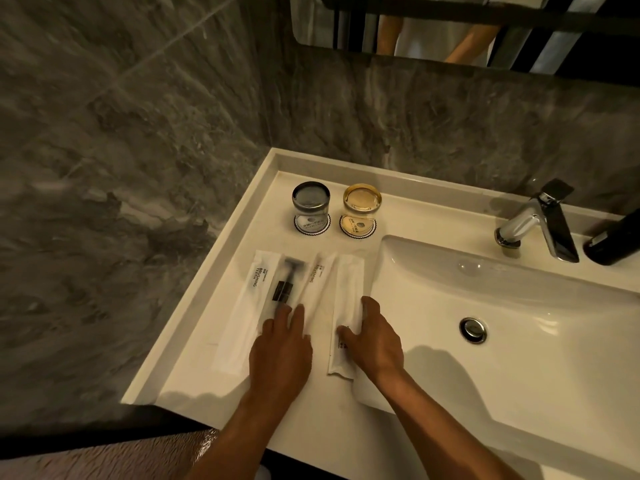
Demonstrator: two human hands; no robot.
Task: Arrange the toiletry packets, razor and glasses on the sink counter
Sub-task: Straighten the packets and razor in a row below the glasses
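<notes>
Three white toiletry packets lie side by side on the white counter (194,379): a left packet (242,306) printed "BRUSHING TEETH", a middle packet (317,282) and a right packet (346,299) beside the basin. A black razor (285,282) in a clear wrap lies between the left and middle packets. My left hand (280,355) rests flat, fingertips on the razor wrap and the middle packet. My right hand (372,337) presses on the right packet, thumb and fingers spread over it. A grey-rimmed glass (311,206) and a gold-rimmed glass (362,209) stand upside down on round coasters at the back.
The sink basin (502,306) with its drain (472,329) fills the right. A chrome tap (540,223) and a dark bottle (613,240) stand at the back right. Grey marble walls close in on the left and rear; a mirror hangs above.
</notes>
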